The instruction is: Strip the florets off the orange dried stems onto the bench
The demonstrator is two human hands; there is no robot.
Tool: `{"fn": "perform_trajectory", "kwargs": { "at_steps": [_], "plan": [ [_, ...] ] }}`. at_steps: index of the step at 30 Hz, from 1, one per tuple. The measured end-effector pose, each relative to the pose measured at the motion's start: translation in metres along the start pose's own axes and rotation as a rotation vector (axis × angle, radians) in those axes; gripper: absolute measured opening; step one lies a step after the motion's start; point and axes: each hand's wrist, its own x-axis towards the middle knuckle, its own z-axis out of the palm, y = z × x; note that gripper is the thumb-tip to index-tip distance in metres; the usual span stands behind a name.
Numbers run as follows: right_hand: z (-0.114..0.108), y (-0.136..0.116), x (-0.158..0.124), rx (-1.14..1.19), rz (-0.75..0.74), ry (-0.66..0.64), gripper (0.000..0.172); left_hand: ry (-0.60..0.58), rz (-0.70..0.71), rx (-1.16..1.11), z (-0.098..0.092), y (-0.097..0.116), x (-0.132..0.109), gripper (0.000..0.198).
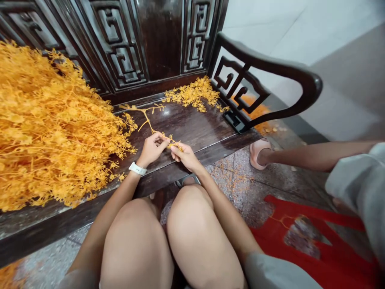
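Between my two hands stretches a branching orange-yellow plastic flower stem (146, 117), its bare forked end pointing away over the bench. My left hand (154, 147), with a white band on the wrist, pinches the stem near its middle. At the sprig's near end, my right hand (185, 155) has thumb and fingers closed on the small tips. To the left lies a large heap of yellow plastic flower sprays (60, 132), close to my left forearm. A smaller pile of yellow flower pieces (195, 94) sits on the bench beyond my hands.
The dark wooden bench (186, 124) has a carved back and a curved armrest (270, 60) at right. Another person's leg (300, 155) extends in from the right. A red plastic bag (327, 249) and orange scraps (231, 176) lie on the tiled floor.
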Motion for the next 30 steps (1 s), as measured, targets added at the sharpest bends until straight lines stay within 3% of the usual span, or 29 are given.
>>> {"fn": "perform_trajectory", "kwargs": {
  "at_steps": [5,11,14,18,20,23,26,28,30],
  "plan": [
    [-0.002,-0.002,-0.004,0.054,-0.009,-0.037,0.062,-0.03,0.051,0.053,-0.007,-0.002,0.001,0.052],
    [-0.003,-0.005,-0.006,0.067,0.023,-0.081,0.061,-0.043,0.292,0.455,-0.011,-0.009,-0.001,0.04],
    [0.002,-0.01,-0.008,-0.084,0.078,-0.268,0.069,0.05,0.3,0.548,-0.017,-0.012,0.0,0.051],
    [0.017,-0.025,-0.026,-0.166,0.218,-0.748,0.071,0.183,0.308,0.761,-0.036,-0.013,0.005,0.037],
    [0.025,-0.037,-0.038,-0.161,0.255,-0.87,0.067,0.283,0.296,0.819,-0.047,-0.014,0.008,0.037],
    [0.026,-0.057,-0.045,-0.147,0.209,-0.832,0.057,0.311,0.288,0.885,-0.056,-0.012,0.008,0.044],
    [0.011,-0.07,-0.036,0.033,0.128,-0.739,0.047,0.281,0.235,1.05,-0.057,-0.01,0.006,0.046],
    [-0.003,-0.068,-0.024,0.243,0.043,-0.492,0.046,0.289,0.201,1.144,-0.056,-0.009,0.006,0.048],
    [-0.015,-0.057,-0.013,0.463,-0.002,-0.16,0.042,0.305,0.203,1.196,-0.056,-0.009,0.006,0.049]
  ]
}}
